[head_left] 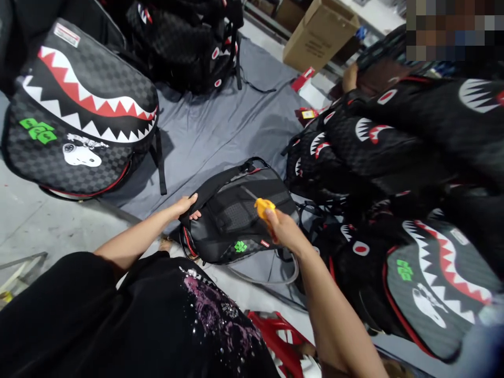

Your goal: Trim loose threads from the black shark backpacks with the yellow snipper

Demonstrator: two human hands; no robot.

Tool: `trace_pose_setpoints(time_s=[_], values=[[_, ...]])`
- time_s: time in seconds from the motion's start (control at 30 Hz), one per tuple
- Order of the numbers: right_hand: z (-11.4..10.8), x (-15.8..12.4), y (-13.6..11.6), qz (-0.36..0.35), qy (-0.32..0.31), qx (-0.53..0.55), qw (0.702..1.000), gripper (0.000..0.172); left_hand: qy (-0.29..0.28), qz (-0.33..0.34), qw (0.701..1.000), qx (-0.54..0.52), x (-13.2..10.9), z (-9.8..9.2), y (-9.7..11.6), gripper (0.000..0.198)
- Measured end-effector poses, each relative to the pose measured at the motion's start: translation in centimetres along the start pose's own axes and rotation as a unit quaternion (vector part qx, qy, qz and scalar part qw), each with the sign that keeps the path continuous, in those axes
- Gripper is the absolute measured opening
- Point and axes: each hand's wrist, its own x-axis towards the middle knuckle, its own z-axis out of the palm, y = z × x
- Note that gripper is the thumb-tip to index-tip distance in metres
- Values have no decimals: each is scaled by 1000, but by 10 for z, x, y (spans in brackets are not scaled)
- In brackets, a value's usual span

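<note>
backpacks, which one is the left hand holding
The central backpack, its padded back facing up; the left hand grips its strap and touches none of the others.

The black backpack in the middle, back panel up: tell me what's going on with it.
The person's left hand grips a wide black strap of the black backpack, which lies on a grey cloth. The right hand holds a yellow-orange tool with a thin shaft over it; whether the tip touches is unclear.

left hand [186, 207]: grips black backpack [235, 215] | right hand [284, 227]: holds yellow tool [264, 207] over backpack | cardboard box [318, 37]: beyond backpack
</note>
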Motion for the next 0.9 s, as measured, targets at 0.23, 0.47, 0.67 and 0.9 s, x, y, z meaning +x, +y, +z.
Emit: trace_pose_setpoints(time_s=[0.23, 0.47, 0.67, 0.9], values=[[-27, -25, 1, 18, 47, -21, 999, 51, 108, 229, 875, 413, -31, 50, -9, 68], [-58, -67, 36, 165, 35, -97, 981, 45, 98, 414, 710, 561, -50, 100, -21, 58], [-58, -90, 60, 234, 66, -140, 960, 50, -9, 388, 680, 622, -60, 161, -35, 81], [-63, -134, 82, 210, 52, -47, 975, 50, 18, 306, 892, 333, -34, 149, -26, 41]])
